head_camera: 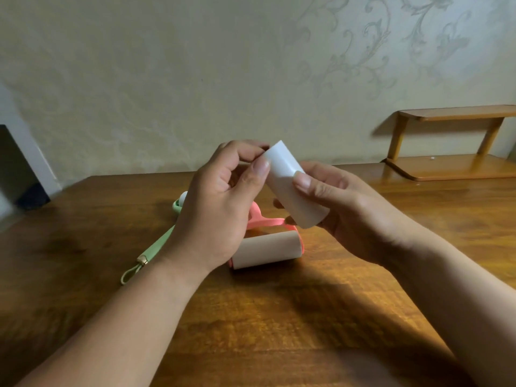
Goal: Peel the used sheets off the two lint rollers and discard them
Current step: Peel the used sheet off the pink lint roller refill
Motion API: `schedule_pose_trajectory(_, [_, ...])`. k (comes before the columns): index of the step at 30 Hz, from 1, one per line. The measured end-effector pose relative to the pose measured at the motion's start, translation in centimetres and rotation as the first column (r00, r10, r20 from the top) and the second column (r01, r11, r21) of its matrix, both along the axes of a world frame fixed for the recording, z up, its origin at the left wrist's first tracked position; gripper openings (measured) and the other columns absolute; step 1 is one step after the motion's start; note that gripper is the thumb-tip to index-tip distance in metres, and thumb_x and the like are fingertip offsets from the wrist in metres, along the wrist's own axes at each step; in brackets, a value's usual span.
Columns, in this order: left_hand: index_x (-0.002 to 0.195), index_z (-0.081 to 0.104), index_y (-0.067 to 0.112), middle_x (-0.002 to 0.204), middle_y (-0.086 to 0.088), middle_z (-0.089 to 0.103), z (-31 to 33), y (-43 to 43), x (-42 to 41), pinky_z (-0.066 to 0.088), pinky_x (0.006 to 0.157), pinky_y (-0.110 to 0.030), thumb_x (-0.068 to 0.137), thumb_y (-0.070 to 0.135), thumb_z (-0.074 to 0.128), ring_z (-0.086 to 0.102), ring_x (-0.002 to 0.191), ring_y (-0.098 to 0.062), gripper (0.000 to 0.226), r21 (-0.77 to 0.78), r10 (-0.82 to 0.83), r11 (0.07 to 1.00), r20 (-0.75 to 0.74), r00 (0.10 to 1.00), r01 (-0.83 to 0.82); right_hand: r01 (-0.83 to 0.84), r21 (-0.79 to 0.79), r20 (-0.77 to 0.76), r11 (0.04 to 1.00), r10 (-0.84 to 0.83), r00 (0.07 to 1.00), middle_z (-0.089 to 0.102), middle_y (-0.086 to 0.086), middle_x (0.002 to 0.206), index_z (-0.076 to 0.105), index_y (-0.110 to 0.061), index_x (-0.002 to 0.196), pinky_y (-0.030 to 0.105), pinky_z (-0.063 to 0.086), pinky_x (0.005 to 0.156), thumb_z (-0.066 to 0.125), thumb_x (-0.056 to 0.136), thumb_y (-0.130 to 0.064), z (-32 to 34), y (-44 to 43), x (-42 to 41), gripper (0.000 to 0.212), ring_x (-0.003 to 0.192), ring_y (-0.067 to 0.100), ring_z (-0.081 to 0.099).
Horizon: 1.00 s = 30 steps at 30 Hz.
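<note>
Loose roll (296,188) held above table (83,233), framed roller (268,248) below, handle (157,243) left, shelf (452,143) rt

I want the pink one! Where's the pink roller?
The pink roller lies on the table, mid-view, below both hands, right of the green handle.

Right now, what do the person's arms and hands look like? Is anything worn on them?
Both forearms are bare as far as the picture shows: no sleeves in view. The left hand and the right hand wear no gloves, and no rings, watch or bracelet can be seen. The fingernails are short and unpainted.
</note>
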<state>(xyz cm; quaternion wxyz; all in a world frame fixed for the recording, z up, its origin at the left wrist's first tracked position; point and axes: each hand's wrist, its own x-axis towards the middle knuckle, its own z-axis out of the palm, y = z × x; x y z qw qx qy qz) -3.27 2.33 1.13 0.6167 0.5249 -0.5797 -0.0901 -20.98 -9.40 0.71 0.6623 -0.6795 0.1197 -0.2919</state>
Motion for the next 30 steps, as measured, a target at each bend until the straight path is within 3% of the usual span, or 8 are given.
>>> schedule_pose_trajectory(4, [0.121, 0.075, 0.021, 0.128, 0.003, 0.071, 0.15, 0.19, -0.15, 0.060, 0.077, -0.022, 0.107, 0.026, 0.058, 0.068, 0.102, -0.023, 0.023, -0.042, -0.041, 0.998, -0.030, 0.999, 0.040, -0.011, 0.004, -0.002, 1.000, 0.011, 1.000, 0.076, 0.008, 0.113, 0.074, -0.011, 0.132, 0.028, 0.058, 0.076, 0.069, 0.095, -0.032, 0.13, 0.15, -0.11, 0.043, 0.092, 0.021, 0.073])
schedule_pose_trajectory(10, [0.111, 0.075, 0.017, 0.130, 0.000, 0.069, 0.39, 0.42, -0.06, 0.053, 0.094, -0.018, 0.105, 0.022, 0.059, 0.066, 0.121, -0.011, 0.018, -0.061, -0.004, 0.998, 0.082, 0.997, 0.009, 0.045, -0.049, 0.005, 0.998, -0.045, 0.999, 0.077, 0.002, 0.107, 0.076, -0.012, 0.127, 0.021, 0.054, 0.067, 0.072, 0.092, -0.031, 0.16, 0.13, -0.15, 0.040, 0.084, 0.016, 0.071])
schedule_pose_trajectory(15, [0.096, 0.074, 0.019, 0.126, 0.001, 0.069, 0.77, 0.71, 0.13, 0.052, 0.087, -0.013, 0.102, 0.022, 0.061, 0.067, 0.112, -0.008, 0.015, -0.053, 0.033, 0.998, 0.133, 0.991, -0.026, 0.105, -0.175, 0.013, 0.979, -0.105, 0.994, 0.077, 0.000, 0.101, 0.078, -0.017, 0.123, 0.019, 0.053, 0.066, 0.077, 0.089, -0.030, 0.09, 0.14, -0.06, 0.037, 0.083, 0.014, 0.070])
schedule_pose_trajectory(20, [0.084, 0.073, 0.023, 0.121, 0.004, 0.067, 0.97, 0.85, 0.39, 0.052, 0.075, -0.009, 0.099, 0.025, 0.063, 0.069, 0.101, 0.001, 0.018, -0.013, -0.013, 1.000, 0.073, 0.997, 0.014, 0.143, -0.297, 0.011, 0.944, -0.146, 0.989, 0.078, -0.003, 0.100, 0.080, -0.023, 0.121, 0.021, 0.054, 0.069, 0.085, 0.086, -0.036, 0.16, 0.21, -0.05, 0.037, 0.085, 0.011, 0.071])
schedule_pose_trajectory(23, [0.081, 0.073, 0.022, 0.117, 0.004, 0.067, 0.97, 0.82, 0.38, 0.052, 0.068, -0.009, 0.095, 0.034, 0.064, 0.070, 0.089, -0.002, 0.020, -0.025, -0.022, 0.999, 0.078, 0.997, 0.024, 0.118, -0.277, 0.000, 0.953, -0.123, 0.992, 0.078, -0.003, 0.096, 0.082, -0.023, 0.116, 0.018, 0.052, 0.066, 0.083, 0.085, -0.039, 0.05, 0.22, 0.06, 0.035, 0.082, 0.011, 0.070])
schedule_pose_trajectory(27, [0.082, 0.073, 0.024, 0.117, 0.002, 0.069, 0.96, 0.86, 0.47, 0.052, 0.067, -0.010, 0.094, 0.036, 0.057, 0.069, 0.092, -0.013, 0.024, -0.043, 0.016, 0.999, 0.150, 0.989, -0.010, 0.082, -0.207, -0.009, 0.975, -0.086, 0.996, 0.076, 0.002, 0.092, 0.084, -0.021, 0.107, 0.020, 0.050, 0.061, 0.077, 0.091, -0.030, -0.11, 0.14, 0.19, 0.019, 0.077, 0.014, 0.068])
schedule_pose_trajectory(30, [0.090, 0.077, 0.013, 0.121, -0.002, 0.071, 0.70, 0.84, 0.77, 0.060, 0.070, -0.017, 0.101, 0.023, 0.058, 0.071, 0.094, -0.018, 0.024, -0.037, 0.036, 0.999, 0.148, 0.988, -0.031, 0.063, -0.150, -0.022, 0.987, -0.067, 0.998, 0.074, 0.021, 0.102, 0.085, -0.023, 0.099, 0.028, 0.048, 0.062, 0.075, 0.091, -0.034, 0.06, 0.18, 0.09, 0.017, 0.077, 0.018, 0.068])
